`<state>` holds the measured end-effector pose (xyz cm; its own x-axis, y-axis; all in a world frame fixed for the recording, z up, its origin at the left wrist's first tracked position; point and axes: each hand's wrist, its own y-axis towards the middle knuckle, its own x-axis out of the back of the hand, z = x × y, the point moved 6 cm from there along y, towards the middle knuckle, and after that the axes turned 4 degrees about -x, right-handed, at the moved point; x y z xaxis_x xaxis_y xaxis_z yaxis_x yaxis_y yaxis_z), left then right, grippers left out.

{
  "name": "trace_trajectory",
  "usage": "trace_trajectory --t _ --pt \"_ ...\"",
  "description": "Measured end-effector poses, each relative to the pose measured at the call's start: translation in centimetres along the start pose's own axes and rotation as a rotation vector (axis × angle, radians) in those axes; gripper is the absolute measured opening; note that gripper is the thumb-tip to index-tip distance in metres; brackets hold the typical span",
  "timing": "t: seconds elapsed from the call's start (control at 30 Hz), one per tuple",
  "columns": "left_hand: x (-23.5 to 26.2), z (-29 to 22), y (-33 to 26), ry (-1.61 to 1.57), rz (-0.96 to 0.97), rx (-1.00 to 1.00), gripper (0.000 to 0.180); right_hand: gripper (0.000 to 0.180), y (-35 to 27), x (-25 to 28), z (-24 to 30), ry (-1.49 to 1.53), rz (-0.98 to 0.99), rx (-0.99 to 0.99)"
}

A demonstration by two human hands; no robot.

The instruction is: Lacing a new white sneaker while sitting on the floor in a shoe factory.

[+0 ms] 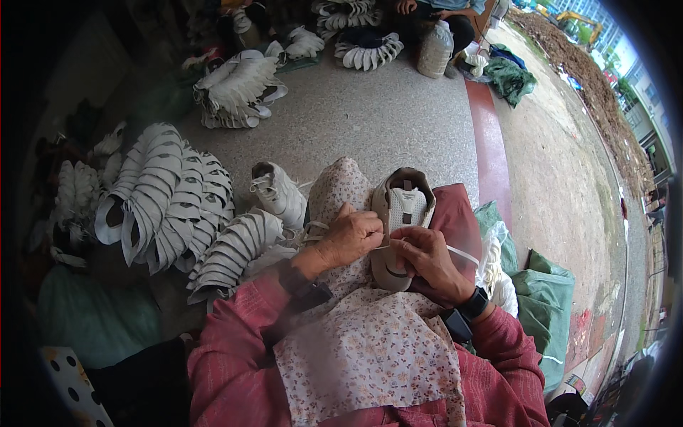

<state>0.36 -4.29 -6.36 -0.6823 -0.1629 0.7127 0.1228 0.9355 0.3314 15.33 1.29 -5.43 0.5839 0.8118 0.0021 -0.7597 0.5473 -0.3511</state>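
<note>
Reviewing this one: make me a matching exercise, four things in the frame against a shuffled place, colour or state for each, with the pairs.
Things
1. Beige sneaker
2. Lap cloth
3. Bundle of white cords
4. Plastic jug

Descriptions
A. Standing on the far floor
B. Printed with small flowers
C. At the left hand and right hand
D. Next to green sacking, on the person's right

Pairs: 1-C, 2-B, 3-D, 4-A

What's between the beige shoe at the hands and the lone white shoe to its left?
In the head view, floral cloth lies between the beige shoe and the white shoe.
</note>
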Motion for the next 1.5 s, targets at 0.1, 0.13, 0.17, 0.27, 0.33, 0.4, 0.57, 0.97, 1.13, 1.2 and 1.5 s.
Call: trace_trajectory --t 0.1,0.13,0.17,0.27,0.33,0.4,0.57,0.97,1.13,1.2,1.5 --pt "0.0 -0.4 0.3 0.069 0.015 0.002 0.011 0.020 -0.2 -0.1 0.0 -0.008 -0.005 0.019" --pt "0.4 -0.7 0.5 0.067 0.014 -0.002 0.011 0.020 -0.3 0.0 -0.2 -0.009 -0.009 0.020" --pt "1.4 -1.3 0.6 0.134 -0.071 -0.070 0.012 0.021 -0.3 0.0 -0.3 -0.037 0.000 0.042" --pt "3.4 -3.3 1.7 0.209 -0.158 -0.235 0.021 0.021 -0.5 -0.1 0.3 -0.122 0.021 0.056" --pt "3.7 -3.3 2.4 0.221 -0.164 -0.331 0.026 0.022 -0.3 0.0 0.8 -0.183 0.037 0.051" --pt "1.9 -2.5 2.9 0.225 0.114 -0.372 0.027 0.016 0.1 0.7 0.9 -0.372 0.086 0.023" --pt "1.7 -1.5 3.3 0.060 0.072 -0.341 0.026 0.007 1.9 2.3 5.3 -0.888 -0.196 0.523" --pt "1.9 0.7 2.4 -0.255 0.135 -0.126 0.019 0.017 2.8 1.8 7.8 -1.461 -0.156 0.658" --pt "1.0 -0.1 3.0 -0.500 0.226 -0.013 0.015 0.015 -0.3 17.5 15.7 -1.345 -0.801 0.514" --pt "1.0 -1.2 3.7 -0.194 0.288 0.039 0.023 0.020 -1.0 18.5 13.1 -0.759 -0.525 0.325" --pt "-0.4 0.4 3.2 -0.397 0.409 0.157 0.015 0.024 0.5 20.2 11.1 0.733 0.070 0.304"
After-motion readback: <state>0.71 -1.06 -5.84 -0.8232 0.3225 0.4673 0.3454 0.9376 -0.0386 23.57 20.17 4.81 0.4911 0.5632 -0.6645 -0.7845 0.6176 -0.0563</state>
